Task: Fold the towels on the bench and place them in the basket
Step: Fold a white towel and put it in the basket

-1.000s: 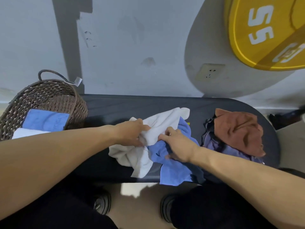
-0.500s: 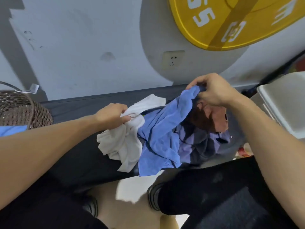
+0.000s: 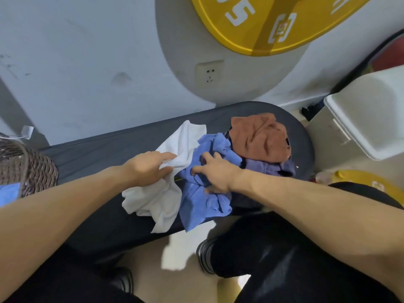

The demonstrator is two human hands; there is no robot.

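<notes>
**Two hands in a heap of crumpled towels on the bench**

A dark padded bench [image 3: 113,147] runs along a pale wall, and the unfolded towels lie bunched together toward its rounded right end. The white towel [image 3: 153,200] is the leftmost: soft, thick and rumpled, one corner lying up toward the wall and its lower part sagging over the front edge of the bench. The left hand [image 3: 148,169] grips it near the middle, thumb and fingers curled into a fold of the cloth.

Touching it on the right is the blue towel [image 3: 201,204], a brighter mid-blue, heavily creased, with one point hanging off the front edge beside the white one. The right hand [image 3: 215,171] lies on top of it with fingers spread and bent, their tips digging into the blue folds; whether it has really caught the cloth between them cannot be told.

Further right, the rust-brown towel [image 3: 261,138] sits on top of the heap, wrinkled and loosely spread, and below it a purple towel [image 3: 269,167] shows only as a darker strip.

At the left edge of the view stands the woven basket [image 3: 28,169], dark brown wicker, on the bench well apart from the heap. A bit of blue cloth [image 3: 8,193] shows inside it.

On the wall above hang a wall socket [image 3: 209,73] and a yellow weight plate [image 3: 273,20] with white markings. A white bin [image 3: 371,114] stands right of the bench
</notes>
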